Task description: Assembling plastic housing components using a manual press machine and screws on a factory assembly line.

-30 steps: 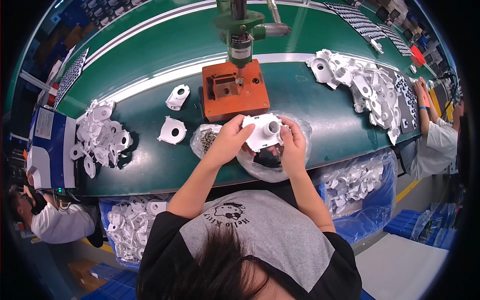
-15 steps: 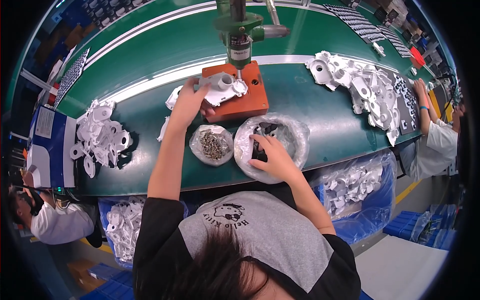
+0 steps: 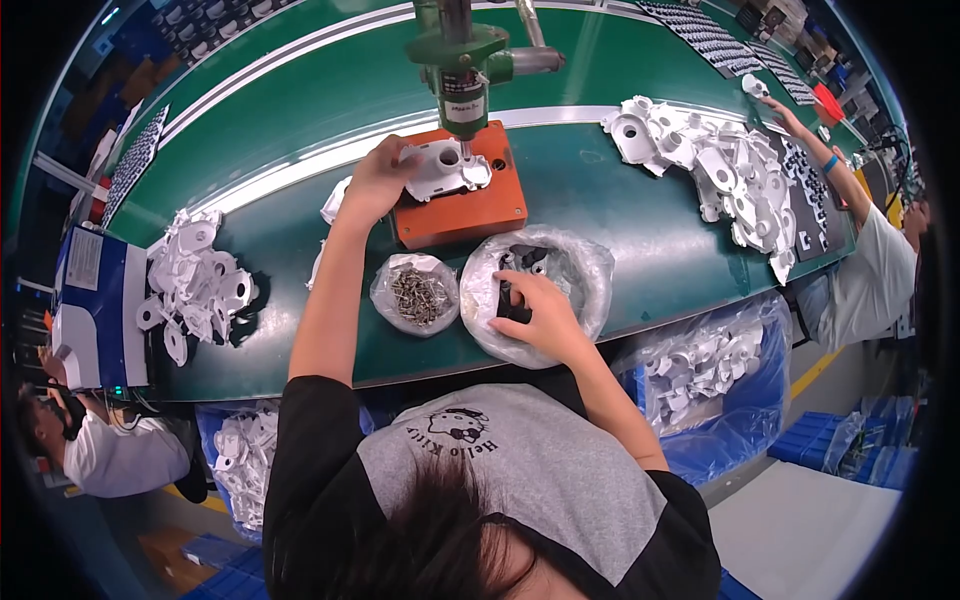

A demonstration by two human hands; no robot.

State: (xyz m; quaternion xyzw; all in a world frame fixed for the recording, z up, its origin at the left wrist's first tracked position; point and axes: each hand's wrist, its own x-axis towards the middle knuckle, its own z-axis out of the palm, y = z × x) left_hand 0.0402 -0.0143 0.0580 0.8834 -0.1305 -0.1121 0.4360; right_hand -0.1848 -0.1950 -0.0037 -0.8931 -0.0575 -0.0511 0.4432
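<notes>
My left hand [image 3: 384, 178] is closed on the left edge of a white plastic housing [image 3: 432, 182] that lies on an orange block [image 3: 455, 222]. Directly above the housing is the green machine head [image 3: 460, 85], its thin tip reaching down to the part. My right hand [image 3: 543, 318] dips into a bowl lined with clear plastic [image 3: 595, 300], with thumb and fingers curled around a small black plastic part [image 3: 514, 303]. Beside that bowl, a smaller plastic-lined bowl [image 3: 385, 298] holds many metal screws [image 3: 420, 297].
White housings lie in a heap [image 3: 195, 275] at left and another [image 3: 735, 185] at right. A blue-and-white box [image 3: 100, 310] stands at the left table end. Lined blue bins [image 3: 755, 385] sit below the front edge. At right, a co-worker's hand [image 3: 790, 122] reaches across the bench.
The white housing has gone from tilted to lying flatter on the orange block, under the machine tip. My right hand stays in the bowl. The co-worker's arm at right has stretched farther out.
</notes>
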